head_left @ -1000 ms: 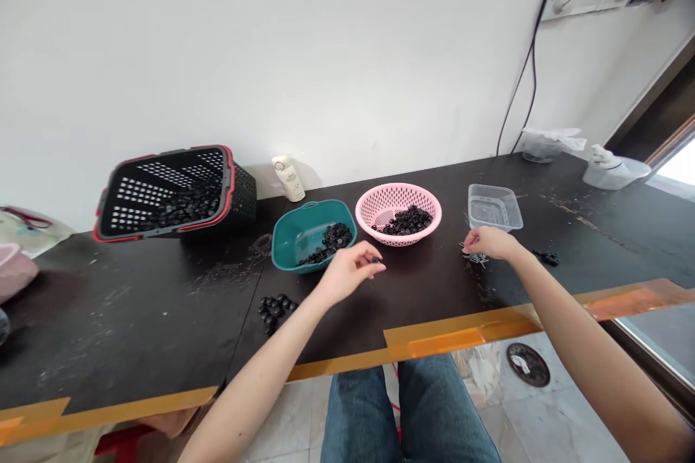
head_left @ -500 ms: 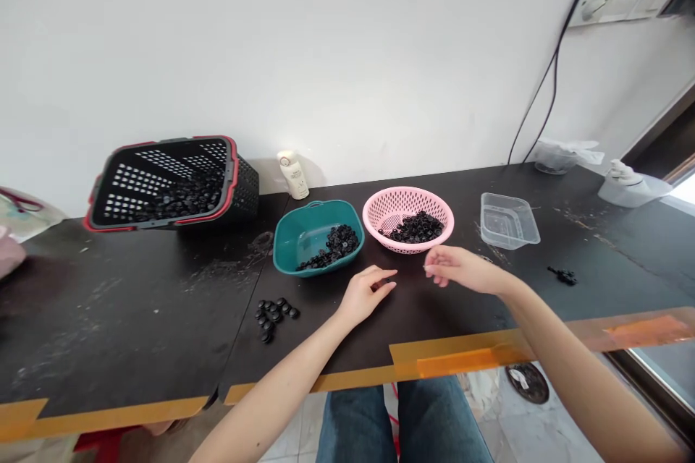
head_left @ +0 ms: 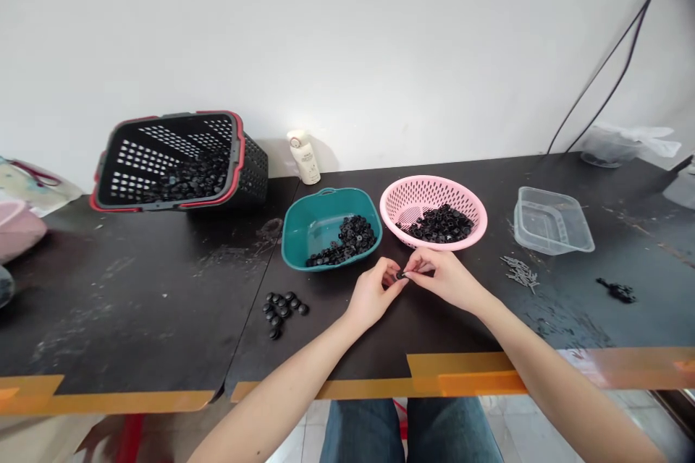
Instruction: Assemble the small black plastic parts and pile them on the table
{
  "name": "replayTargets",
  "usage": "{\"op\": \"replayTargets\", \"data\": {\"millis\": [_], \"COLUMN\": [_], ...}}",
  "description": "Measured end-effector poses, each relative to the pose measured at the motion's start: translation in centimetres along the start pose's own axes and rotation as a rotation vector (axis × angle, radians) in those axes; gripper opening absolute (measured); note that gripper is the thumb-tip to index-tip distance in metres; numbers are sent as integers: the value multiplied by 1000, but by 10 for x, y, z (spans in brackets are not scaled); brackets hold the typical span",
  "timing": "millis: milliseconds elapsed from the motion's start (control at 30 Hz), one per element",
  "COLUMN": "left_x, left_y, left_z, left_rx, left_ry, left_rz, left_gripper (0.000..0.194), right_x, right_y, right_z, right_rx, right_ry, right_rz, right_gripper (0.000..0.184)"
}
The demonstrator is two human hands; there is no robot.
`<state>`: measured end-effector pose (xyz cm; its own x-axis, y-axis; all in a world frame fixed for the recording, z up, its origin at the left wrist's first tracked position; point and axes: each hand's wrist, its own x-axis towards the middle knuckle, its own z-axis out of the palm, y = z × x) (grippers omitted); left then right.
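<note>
Your left hand (head_left: pixel 374 294) and right hand (head_left: pixel 444 278) meet, their fingertips pinching a small black plastic piece (head_left: pixel 400 275) just near the pink plastic colander (head_left: pixel 434 187). The teal tub (head_left: pixel 331 208) sits far left of your hands, loose black pieces (head_left: pixel 282 312) near left, and metal screws (head_left: pixel 520 273) right.

A plastic basin (head_left: pixel 304 231) sits left of a perforated bowl (head_left: pixel 434 184) on a table (head_left: pixel 135 304). Loose screws (head_left: pixel 520 273) lie right of the bowl.
</note>
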<state>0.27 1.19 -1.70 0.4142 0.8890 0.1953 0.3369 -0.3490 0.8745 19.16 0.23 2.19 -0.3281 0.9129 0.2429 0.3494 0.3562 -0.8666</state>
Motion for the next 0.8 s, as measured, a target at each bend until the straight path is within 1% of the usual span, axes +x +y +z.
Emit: {"op": "replayTargets", "data": {"millis": [67, 267, 433, 533, 633, 800], "left_x": [0, -1, -3, -3, -3, -3], "left_y": [1, 3, 4, 5, 6, 5], "left_z": [-1, -3, -4, -4, -5, -6], "left_rx": [16, 65, 71, 72, 40, -25], "left_ry": [0, 1, -3, 16, 30, 17], "left_rz": [-4, -12, 1, 19, 18, 11], "left_gripper": [15, 18, 19, 17, 17, 17], "right_x": [-1, -3, -5, -5, -5, -5], "right_y": [-2, -8, -7, -6, -6, -6], "right_z": [0, 0, 0, -1, 0, 2], "right_rx": [-55, -177, -151, -143, -142, -137], "right_ry": [-7, 6, -1, 9, 16, 3], "right_rz": [-7, -21, -50, -53, -65, -104], "right_gripper": [3, 9, 15, 17, 18, 17]}}
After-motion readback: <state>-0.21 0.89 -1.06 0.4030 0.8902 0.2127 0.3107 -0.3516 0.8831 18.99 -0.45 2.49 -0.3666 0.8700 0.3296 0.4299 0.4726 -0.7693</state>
